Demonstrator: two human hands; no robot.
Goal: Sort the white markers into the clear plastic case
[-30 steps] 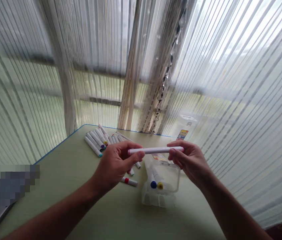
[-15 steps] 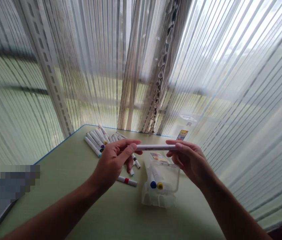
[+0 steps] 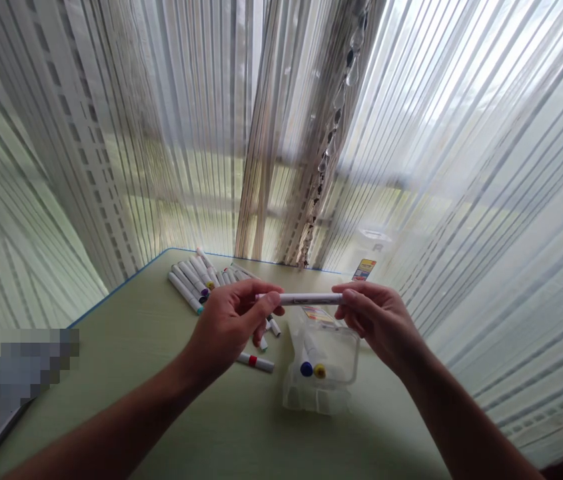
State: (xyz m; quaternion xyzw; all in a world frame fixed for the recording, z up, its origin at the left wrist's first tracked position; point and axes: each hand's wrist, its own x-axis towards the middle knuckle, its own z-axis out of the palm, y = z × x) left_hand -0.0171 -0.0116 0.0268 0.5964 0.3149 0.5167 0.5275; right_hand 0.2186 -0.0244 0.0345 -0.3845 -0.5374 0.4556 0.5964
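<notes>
A white marker (image 3: 310, 299) lies level in the air between my two hands, above the table. My left hand (image 3: 231, 317) pinches its left end between thumb and fingers. With its fingertips, my right hand (image 3: 378, 317) grips the other end. Below the marker stands a clear plastic case (image 3: 314, 400), holding markers with a blue cap end (image 3: 306, 369) and a yellow cap end (image 3: 319, 371). Behind my left hand lies a pile of white markers (image 3: 188, 283), partly hidden by it. One marker with a red band (image 3: 260, 363) rests on the table left of the case.
The pale green table (image 3: 161, 400) has a blue edge at the back. A clear lid or package with a yellow label (image 3: 364, 269) stands behind my right hand. Sheer striped curtains (image 3: 186, 133) hang close behind the table. At the lower left is a blurred-out patch (image 3: 11, 360).
The marker has turned about its length, so dark print on its side shows more clearly. My right hand has shifted slightly left along it. The left curtain has swayed.
</notes>
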